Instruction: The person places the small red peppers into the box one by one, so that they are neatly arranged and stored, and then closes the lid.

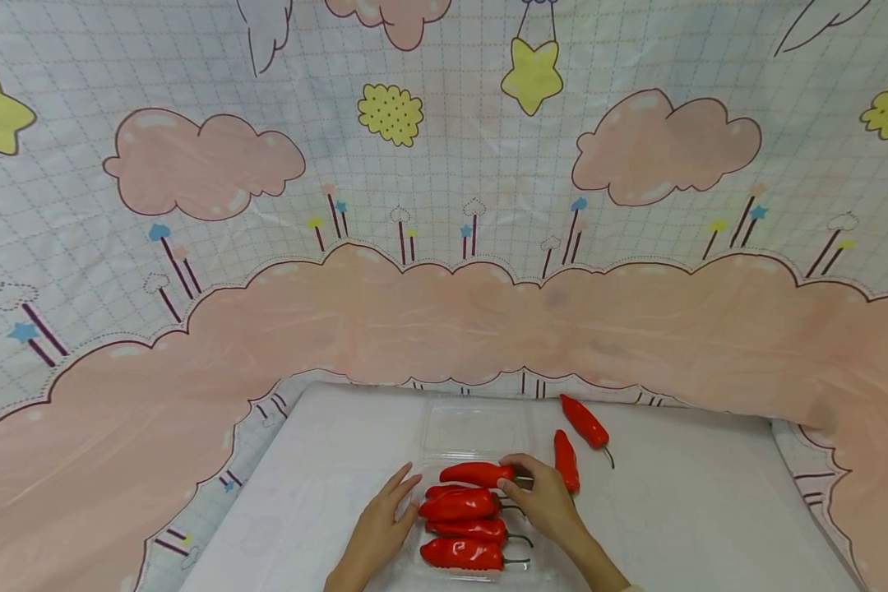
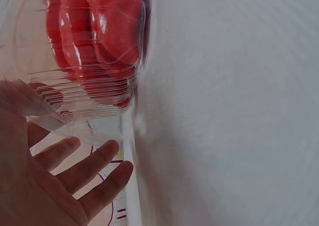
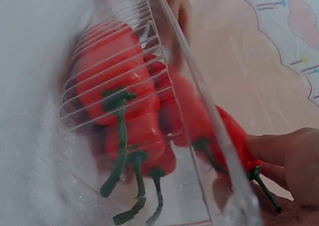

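A clear plastic box [image 2: 32,51] stands on the white table with several red chili peppers [image 1: 462,554] lying crosswise in it, green stems to the right. My right hand [image 1: 546,498] pinches another red chili pepper [image 1: 474,473] near its stem end, over the far part of the box. In the right wrist view, thumb and fingers hold that pepper [image 3: 233,131] beyond the box's rim. Beside the box's left wall is my left hand [image 1: 379,521], fingers extended and holding nothing. The left wrist view shows its spread fingertips [image 2: 120,172] close to the ribbed plastic.
The box's clear lid [image 1: 477,427] lies folded back behind it. Two loose red chili peppers, a nearer one [image 1: 566,462] and a farther one [image 1: 585,421], lie right of the lid and right hand. A cloud-patterned cloth [image 1: 444,325] hangs behind the white table [image 1: 681,501].
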### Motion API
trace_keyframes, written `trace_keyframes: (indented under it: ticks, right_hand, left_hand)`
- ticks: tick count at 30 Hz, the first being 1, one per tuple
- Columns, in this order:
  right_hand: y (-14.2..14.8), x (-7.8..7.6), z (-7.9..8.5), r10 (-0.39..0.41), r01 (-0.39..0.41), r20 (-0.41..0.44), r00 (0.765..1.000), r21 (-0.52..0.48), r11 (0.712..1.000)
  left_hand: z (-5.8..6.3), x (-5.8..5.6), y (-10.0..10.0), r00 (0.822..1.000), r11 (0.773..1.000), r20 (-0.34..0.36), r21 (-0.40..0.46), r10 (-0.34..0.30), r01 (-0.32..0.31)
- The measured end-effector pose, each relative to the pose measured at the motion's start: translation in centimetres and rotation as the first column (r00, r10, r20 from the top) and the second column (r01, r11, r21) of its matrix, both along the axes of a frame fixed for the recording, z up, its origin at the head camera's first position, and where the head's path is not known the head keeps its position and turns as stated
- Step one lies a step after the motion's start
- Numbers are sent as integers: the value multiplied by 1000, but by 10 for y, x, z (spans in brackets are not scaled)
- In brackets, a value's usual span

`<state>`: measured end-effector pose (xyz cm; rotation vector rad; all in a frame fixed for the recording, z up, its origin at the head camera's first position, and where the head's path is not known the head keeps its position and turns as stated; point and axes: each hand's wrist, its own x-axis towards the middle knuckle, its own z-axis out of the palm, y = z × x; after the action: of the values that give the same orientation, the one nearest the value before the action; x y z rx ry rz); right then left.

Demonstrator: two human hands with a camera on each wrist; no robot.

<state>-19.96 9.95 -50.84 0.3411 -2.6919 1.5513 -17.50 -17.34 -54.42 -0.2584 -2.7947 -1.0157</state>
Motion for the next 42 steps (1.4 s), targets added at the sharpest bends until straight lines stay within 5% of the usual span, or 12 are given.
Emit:
trace_keyframes:
  ticks: [19, 28, 42]
  right_hand:
    - [-1, -3, -3, -48, 50, -32, 998, 40, 998]
    - [7, 0, 9, -83, 81, 28, 996, 66, 995]
    - [19, 9, 35, -95, 97, -53, 994, 38, 995]
  left_hand:
    - [0, 2, 2, 999, 1000, -36, -7, 1, -1]
    - [0, 0, 1, 1000, 1000, -26, -2, 10, -10]
    - [1, 0, 1, 1000, 1000, -22, -3, 5, -5]
